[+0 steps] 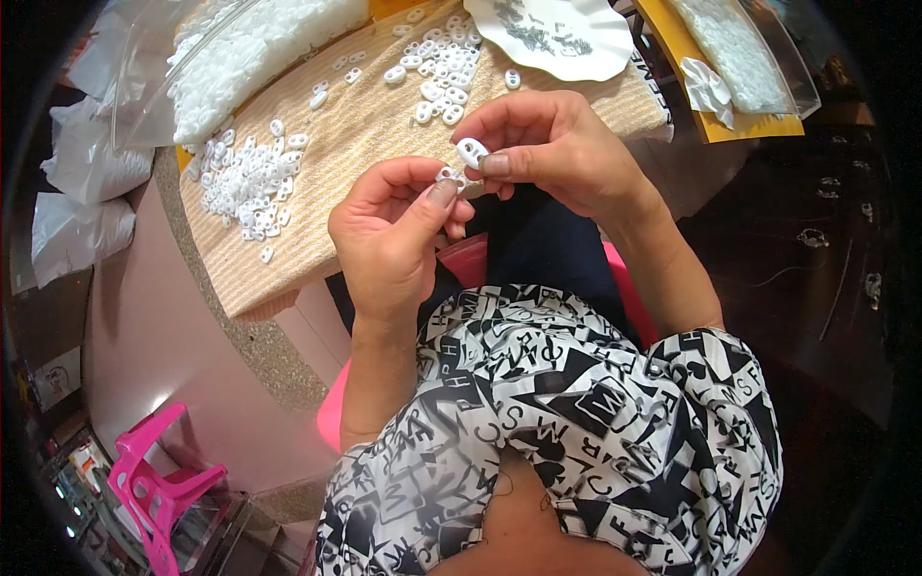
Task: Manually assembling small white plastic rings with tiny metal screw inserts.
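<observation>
Just off the table's near edge, my two hands meet with fingertips almost touching. Between its thumb and fingers my right hand (552,149) pinches a white oval plastic piece (472,151) with holes in it. My left hand (394,221) is closed on a smaller white plastic piece (447,175), mostly hidden by the thumb. Whether the two pieces touch, I cannot tell. Beyond the hands lies a pile of white oval pieces (444,72). A heap of smaller white pieces (248,182) sits at the left of the cloth.
A striped beige cloth (322,158) covers the table. A white wavy-rimmed plate (600,62) holds small metal parts (547,38). Clear bins of white pieces (254,62) stand at far left and far right. A pink stool (158,480) is on the floor at lower left.
</observation>
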The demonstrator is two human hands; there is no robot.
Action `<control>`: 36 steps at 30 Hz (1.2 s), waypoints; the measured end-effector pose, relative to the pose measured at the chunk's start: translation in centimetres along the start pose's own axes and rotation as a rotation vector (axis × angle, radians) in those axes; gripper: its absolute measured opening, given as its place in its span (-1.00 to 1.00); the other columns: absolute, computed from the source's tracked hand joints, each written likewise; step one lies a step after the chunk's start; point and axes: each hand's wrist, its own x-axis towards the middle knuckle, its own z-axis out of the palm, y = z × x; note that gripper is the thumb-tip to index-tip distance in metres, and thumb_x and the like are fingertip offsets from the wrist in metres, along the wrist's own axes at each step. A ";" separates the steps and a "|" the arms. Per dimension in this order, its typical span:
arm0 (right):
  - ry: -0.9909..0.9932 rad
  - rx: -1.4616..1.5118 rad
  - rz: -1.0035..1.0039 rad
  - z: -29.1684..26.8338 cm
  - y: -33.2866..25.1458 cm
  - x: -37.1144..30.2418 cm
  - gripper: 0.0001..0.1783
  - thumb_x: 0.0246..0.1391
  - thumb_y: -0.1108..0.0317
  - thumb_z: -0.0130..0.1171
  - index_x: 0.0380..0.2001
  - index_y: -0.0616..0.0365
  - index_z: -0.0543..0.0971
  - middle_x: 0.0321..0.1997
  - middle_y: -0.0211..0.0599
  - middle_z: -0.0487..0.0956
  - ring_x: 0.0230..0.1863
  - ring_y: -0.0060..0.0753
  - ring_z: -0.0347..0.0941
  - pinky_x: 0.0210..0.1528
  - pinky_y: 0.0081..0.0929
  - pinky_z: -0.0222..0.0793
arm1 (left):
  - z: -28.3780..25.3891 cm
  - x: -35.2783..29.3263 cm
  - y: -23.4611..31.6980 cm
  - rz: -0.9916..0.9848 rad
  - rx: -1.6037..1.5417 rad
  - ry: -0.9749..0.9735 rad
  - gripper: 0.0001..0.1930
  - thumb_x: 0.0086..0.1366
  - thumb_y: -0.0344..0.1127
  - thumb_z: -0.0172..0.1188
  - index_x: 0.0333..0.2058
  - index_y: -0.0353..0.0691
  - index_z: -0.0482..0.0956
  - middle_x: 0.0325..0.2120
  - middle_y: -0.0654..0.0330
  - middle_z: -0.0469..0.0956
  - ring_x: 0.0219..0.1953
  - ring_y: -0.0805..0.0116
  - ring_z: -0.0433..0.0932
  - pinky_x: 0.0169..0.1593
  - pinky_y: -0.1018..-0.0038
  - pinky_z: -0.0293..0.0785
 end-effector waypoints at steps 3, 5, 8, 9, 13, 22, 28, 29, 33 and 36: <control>-0.001 -0.013 -0.008 0.1 -0.1 0.0 -0.74 -0.11 0.50 0.16 -0.26 0.31 0.49 -0.42 -0.35 0.54 -0.48 -0.65 0.42 -0.44 -0.73 0.36 | 0.0 -0.1 0.1 0.004 0.020 0.002 -0.88 0.07 -0.58 0.11 -0.36 -0.43 0.44 -0.56 0.11 0.50 -0.57 0.48 0.49 -0.53 0.67 0.41; 0.000 -0.024 -0.013 0.1 -0.2 -0.1 -0.74 -0.11 0.50 0.16 -0.26 0.32 0.49 -0.42 -0.34 0.54 -0.48 -0.65 0.42 -0.44 -0.72 0.36 | 0.0 0.0 0.0 0.004 0.025 0.001 -0.88 0.07 -0.59 0.11 -0.37 -0.43 0.45 -0.56 0.12 0.50 -0.57 0.48 0.49 -0.53 0.67 0.41; 0.008 -0.055 -0.016 0.3 -0.4 -0.3 -0.74 -0.11 0.53 0.15 -0.26 0.33 0.49 -0.42 -0.34 0.54 -0.48 -0.66 0.41 -0.45 -0.73 0.35 | 0.1 -0.1 0.0 0.009 0.037 0.005 -0.88 0.06 -0.59 0.11 -0.37 -0.43 0.45 -0.56 0.12 0.51 -0.57 0.49 0.49 -0.54 0.68 0.41; 0.015 -0.081 -0.024 0.4 -0.4 -0.4 -0.74 -0.11 0.54 0.14 -0.26 0.33 0.49 -0.42 -0.34 0.54 -0.48 -0.66 0.41 -0.44 -0.74 0.35 | 0.1 -0.1 0.0 0.008 0.044 0.008 -0.88 0.06 -0.59 0.12 -0.37 -0.43 0.45 -0.55 0.12 0.51 -0.57 0.50 0.49 -0.54 0.69 0.40; 0.064 -0.225 -0.050 1.1 -0.9 -0.7 -0.76 -0.10 0.56 0.12 -0.27 0.35 0.50 -0.43 -0.33 0.54 -0.44 -0.65 0.43 -0.41 -0.74 0.36 | 0.2 -0.2 0.0 0.035 0.101 0.017 -0.89 0.07 -0.57 0.12 -0.37 -0.43 0.46 -0.55 0.14 0.51 -0.56 0.52 0.48 -0.53 0.70 0.41; 0.041 -0.309 -0.181 2.1 -0.5 -1.0 -0.80 -0.04 0.55 0.07 -0.28 0.35 0.52 -0.45 -0.29 0.56 -0.46 -0.60 0.48 -0.38 -0.70 0.42 | 0.3 -0.5 -0.3 0.157 0.235 0.032 -0.87 0.08 -0.54 0.13 -0.34 -0.41 0.46 -0.55 0.18 0.51 -0.56 0.56 0.48 -0.51 0.69 0.43; 0.086 -0.237 -0.132 2.2 -0.7 -1.1 -0.77 -0.03 0.56 0.05 -0.23 0.35 0.49 -0.44 -0.28 0.54 -0.42 -0.60 0.47 -0.38 -0.69 0.43 | 0.5 -0.3 -1.0 0.291 0.234 -0.009 -0.83 0.10 -0.53 0.13 -0.30 -0.42 0.45 -0.49 0.17 0.50 -0.52 0.55 0.46 -0.49 0.70 0.39; 0.091 -0.235 -0.135 2.1 -0.8 -1.1 -0.77 -0.03 0.56 0.05 -0.23 0.35 0.49 -0.44 -0.28 0.54 -0.42 -0.60 0.47 -0.38 -0.69 0.43 | 0.5 -0.3 -1.1 0.290 0.236 -0.014 -0.83 0.10 -0.53 0.13 -0.30 -0.42 0.45 -0.49 0.17 0.50 -0.52 0.55 0.46 -0.49 0.70 0.39; 0.064 -0.122 -0.105 1.6 -0.9 -1.0 -0.82 -0.10 0.51 0.13 -0.35 0.31 0.47 -0.51 -0.40 0.49 -0.48 -0.70 0.38 -0.47 -0.76 0.30 | 0.1 -0.1 -1.0 0.296 0.226 -0.150 -0.73 0.09 -0.53 0.15 -0.20 -0.45 0.41 -0.42 0.20 0.46 -0.47 0.56 0.43 -0.46 0.71 0.35; 0.057 -0.084 -0.092 1.4 -0.8 -1.0 -0.82 -0.14 0.46 0.19 -0.43 0.26 0.45 -0.57 -0.47 0.44 -0.56 -0.76 0.30 -0.57 -0.81 0.18 | -0.5 0.4 -1.0 0.320 0.273 -0.253 -0.69 0.09 -0.52 0.15 -0.16 -0.46 0.39 -0.38 0.20 0.43 -0.45 0.56 0.41 -0.44 0.70 0.34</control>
